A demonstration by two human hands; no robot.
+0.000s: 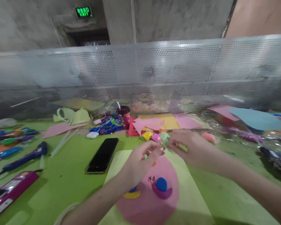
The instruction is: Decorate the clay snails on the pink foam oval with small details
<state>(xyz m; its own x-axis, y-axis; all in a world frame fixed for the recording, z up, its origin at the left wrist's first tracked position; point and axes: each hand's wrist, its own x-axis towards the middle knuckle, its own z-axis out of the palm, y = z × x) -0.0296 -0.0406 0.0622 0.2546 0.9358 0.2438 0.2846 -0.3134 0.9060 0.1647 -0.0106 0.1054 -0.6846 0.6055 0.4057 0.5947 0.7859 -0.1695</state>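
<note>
My left hand (142,162) curled over pink paper (147,206), right hand (189,147) bent beside green clay (165,137); couldn't tell either's grip. Clay sat near paper's twelve o'clock, probably for reach.

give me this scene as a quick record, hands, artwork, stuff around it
left hand: fingers curled over the top of the pink sheet; grip unclear
right hand: fingertips by the light green lump; contact unclear
backing: pale yellow sheet under the pink sheet
artwork: purple snail shape with blue disc; yellow piece partly hidden by the left arm
left of sheets: black phone, lying flat
behind: dark cup with straw
wall sign: green exit sign
</note>
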